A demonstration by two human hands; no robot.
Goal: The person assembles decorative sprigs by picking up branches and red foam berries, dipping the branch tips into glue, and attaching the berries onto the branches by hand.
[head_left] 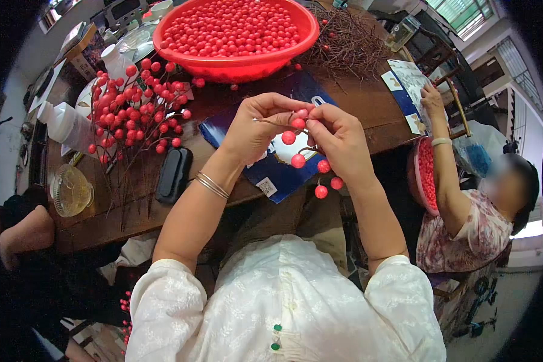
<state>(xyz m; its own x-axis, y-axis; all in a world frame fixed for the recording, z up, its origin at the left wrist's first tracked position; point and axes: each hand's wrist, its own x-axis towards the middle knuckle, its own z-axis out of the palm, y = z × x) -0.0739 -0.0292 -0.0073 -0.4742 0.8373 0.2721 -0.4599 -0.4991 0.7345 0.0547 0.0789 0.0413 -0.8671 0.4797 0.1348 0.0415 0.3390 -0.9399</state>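
Observation:
My left hand (251, 128) and my right hand (342, 140) meet above the table, thumbs and fingers pinched together. Between them is an artificial berry branch with a thin brown stem (271, 122) and several red berries (288, 138). One berry sits right at my fingertips, partly covered by them. Lower berries (321, 192) hang below my right hand on their twigs. Exactly where each fingertip grips the stem is hidden. Under my hands lies a dark blue printed sheet (220, 128).
A red basin (235, 71) full of berries stands at the back, beside bare brown twigs (350, 45). Finished-looking berry branches (133, 114), a black case (174, 175), a glass bowl (72, 190) and a white bottle (66, 125) are left. A co-worker (470, 223) sits right, near another berry basin (425, 175).

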